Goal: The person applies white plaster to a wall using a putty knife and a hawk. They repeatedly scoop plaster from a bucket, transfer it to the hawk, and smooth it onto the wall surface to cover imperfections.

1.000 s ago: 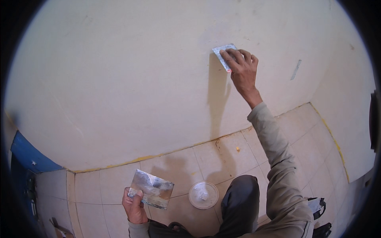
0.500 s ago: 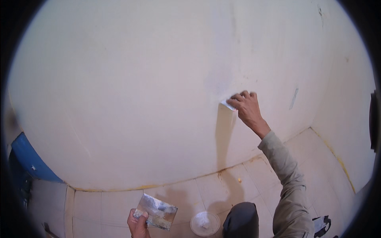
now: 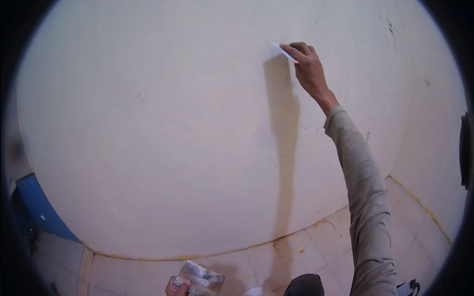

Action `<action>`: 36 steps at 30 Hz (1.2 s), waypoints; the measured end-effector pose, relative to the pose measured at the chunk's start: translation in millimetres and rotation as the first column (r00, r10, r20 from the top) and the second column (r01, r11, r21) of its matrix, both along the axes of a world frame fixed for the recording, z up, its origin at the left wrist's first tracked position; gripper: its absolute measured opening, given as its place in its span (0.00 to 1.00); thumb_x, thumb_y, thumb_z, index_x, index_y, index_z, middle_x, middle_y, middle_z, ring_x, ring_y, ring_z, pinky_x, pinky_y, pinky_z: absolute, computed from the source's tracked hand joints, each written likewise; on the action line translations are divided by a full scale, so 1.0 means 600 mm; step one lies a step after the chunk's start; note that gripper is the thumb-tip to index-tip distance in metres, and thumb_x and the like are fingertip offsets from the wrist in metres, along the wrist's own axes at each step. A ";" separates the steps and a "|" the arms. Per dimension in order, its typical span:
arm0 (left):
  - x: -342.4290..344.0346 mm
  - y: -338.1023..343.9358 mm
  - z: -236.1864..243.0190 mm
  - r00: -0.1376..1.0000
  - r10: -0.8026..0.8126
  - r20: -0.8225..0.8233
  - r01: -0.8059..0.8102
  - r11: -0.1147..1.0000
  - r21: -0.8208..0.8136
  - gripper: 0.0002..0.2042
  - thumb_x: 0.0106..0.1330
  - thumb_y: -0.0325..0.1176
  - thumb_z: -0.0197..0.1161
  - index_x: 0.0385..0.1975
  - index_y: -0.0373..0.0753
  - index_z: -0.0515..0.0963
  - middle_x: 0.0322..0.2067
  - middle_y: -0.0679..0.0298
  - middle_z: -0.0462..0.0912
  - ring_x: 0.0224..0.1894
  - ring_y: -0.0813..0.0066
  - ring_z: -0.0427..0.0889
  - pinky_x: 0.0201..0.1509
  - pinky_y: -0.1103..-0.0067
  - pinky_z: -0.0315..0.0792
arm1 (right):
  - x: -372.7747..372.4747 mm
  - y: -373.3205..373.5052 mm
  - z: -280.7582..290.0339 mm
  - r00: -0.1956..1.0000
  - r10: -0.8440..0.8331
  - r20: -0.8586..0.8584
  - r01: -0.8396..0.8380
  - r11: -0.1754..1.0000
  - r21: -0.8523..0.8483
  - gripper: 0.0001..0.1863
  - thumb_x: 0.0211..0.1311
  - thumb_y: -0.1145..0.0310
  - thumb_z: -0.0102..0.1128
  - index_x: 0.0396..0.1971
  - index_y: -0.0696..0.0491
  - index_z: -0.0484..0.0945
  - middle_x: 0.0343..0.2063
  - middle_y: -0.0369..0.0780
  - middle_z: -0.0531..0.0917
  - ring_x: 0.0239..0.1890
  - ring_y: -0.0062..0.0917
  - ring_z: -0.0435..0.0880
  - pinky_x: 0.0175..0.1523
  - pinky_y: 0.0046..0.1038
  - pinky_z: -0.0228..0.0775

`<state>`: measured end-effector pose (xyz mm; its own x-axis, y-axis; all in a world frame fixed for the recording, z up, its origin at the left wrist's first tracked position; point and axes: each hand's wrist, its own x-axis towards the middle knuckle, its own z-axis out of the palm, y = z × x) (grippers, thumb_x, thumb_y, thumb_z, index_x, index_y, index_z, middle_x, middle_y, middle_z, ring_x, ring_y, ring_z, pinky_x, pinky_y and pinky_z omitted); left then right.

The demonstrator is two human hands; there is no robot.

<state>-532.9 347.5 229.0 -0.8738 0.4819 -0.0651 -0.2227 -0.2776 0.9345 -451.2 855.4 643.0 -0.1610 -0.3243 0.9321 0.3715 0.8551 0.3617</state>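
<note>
My right hand [image 3: 311,71] grips a thin, light flat blade [image 3: 278,48] by its edge, up high at the white wall [image 3: 158,123], and casts a long shadow below it. At the bottom, my left hand [image 3: 175,287] holds a square metal plate [image 3: 202,276] smeared with pale and brownish material, thumb over its near corner. A round plastic lid or dish [image 3: 257,291] is partly visible on the floor beside my dark-clothed knee [image 3: 303,286]. The wall has faint patches and small marks above and around the blade.
The tiled floor [image 3: 118,271] runs along the wall's foot, edged by a yellowish line. A blue panel [image 3: 44,207] stands at the left. The wall turns a corner at the right, with a dark object [image 3: 463,148] at the rim and a dark-and-white item [image 3: 407,288] on the floor.
Since half a second ago my right hand and blade have moved up the wall, after being lower. The view has tilted upward, so my left hand, plate and dish sit lower in frame.
</note>
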 end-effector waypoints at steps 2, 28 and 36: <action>0.006 0.006 0.003 0.999 0.029 0.030 -0.028 0.999 -0.015 0.06 0.62 0.22 0.58 0.37 0.40 0.74 0.34 0.68 0.79 0.39 0.78 0.77 0.45 0.80 0.72 | -0.020 0.010 0.001 0.993 -0.117 -0.017 0.118 0.990 0.075 0.25 0.55 0.77 0.57 0.55 0.48 0.74 0.50 0.40 0.75 0.51 0.35 0.73 0.49 0.35 0.71; 0.026 -0.008 0.027 0.999 0.045 0.001 -0.044 0.998 -0.048 0.06 0.62 0.22 0.58 0.37 0.40 0.74 0.34 0.69 0.78 0.38 0.79 0.76 0.44 0.80 0.72 | -0.045 -0.008 -0.156 0.971 -0.193 0.143 0.218 0.958 -0.186 0.27 0.55 0.80 0.53 0.57 0.48 0.72 0.50 0.42 0.73 0.51 0.39 0.74 0.48 0.34 0.77; 0.016 -0.005 0.016 0.999 0.043 -0.016 -0.043 0.999 -0.012 0.06 0.62 0.24 0.61 0.35 0.41 0.73 0.33 0.70 0.78 0.37 0.80 0.76 0.42 0.81 0.71 | -0.010 0.027 0.022 0.983 -0.167 -0.073 0.118 0.891 -0.439 0.21 0.55 0.76 0.52 0.50 0.49 0.78 0.46 0.45 0.76 0.48 0.42 0.75 0.49 0.39 0.75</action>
<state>-523.6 344.5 238.6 -0.8946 0.4433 -0.0570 -0.1964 -0.2753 0.9411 -457.0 871.4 656.0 -0.0677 0.1326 0.9889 0.5164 0.8527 -0.0790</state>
